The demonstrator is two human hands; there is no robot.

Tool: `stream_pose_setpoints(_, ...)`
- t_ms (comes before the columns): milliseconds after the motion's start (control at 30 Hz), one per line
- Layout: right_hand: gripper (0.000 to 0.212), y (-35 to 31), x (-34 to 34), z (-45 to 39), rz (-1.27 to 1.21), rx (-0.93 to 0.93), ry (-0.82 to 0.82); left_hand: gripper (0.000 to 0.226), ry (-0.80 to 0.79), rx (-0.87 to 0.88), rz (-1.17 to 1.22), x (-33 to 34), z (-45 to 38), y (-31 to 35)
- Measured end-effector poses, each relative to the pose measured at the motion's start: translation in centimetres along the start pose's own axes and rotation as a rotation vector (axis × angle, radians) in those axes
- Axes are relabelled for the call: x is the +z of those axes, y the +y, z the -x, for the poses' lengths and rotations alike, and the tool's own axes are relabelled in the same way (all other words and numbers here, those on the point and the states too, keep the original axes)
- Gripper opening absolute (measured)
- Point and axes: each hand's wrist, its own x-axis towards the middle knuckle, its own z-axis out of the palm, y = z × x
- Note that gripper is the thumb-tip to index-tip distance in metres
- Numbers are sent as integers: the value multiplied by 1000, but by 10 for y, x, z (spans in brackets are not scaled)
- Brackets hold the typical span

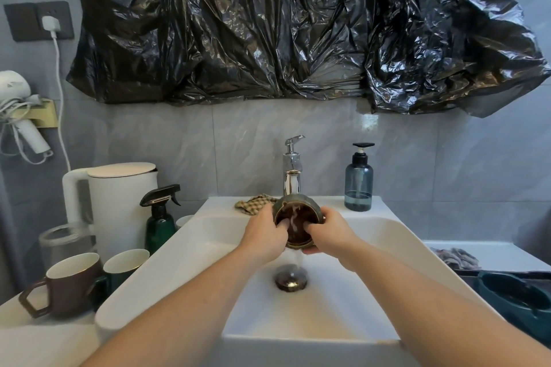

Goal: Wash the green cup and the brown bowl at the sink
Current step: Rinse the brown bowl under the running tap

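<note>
I hold the brown bowl [298, 219] tilted toward me under the chrome tap [292, 171], and water runs through it down to the drain [290, 277] of the white sink [185, 250]. My left hand [264, 232] grips the bowl's left rim with its fingers inside. From the right, my right hand [328, 232] grips the other rim, fingers curled into the bowl. The green cup [123, 267] stands upright on the counter left of the sink, beside a brown mug [67, 284].
A white kettle [119, 205], a green spray bottle [161, 220] and a clear jar [64, 240] crowd the left counter. A checked cloth [253, 205] and a blue soap dispenser [358, 182] sit on the sink's back ledge. A dark green basin [515, 304] lies at the right.
</note>
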Motion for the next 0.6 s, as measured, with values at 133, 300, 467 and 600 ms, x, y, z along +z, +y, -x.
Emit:
stream_pose_setpoints(133, 25, 0, 2, 4, 155, -26, -40, 23, 63, 17, -163, -3, 0, -3)
stream_pose_setpoints(300, 14, 1, 4, 1, 202, -103, 40, 26, 105, 31, -260, -6, 2, -1)
stream_pose_setpoints(467, 13, 2, -3, -3, 171, -57, 118, 15, 37, 54, -124, -5, 4, 3)
stream_pose_setpoints(600, 25, 2, -4, -3, -24, 61, 27, 22, -35, 18, -54, -1, 6, 5)
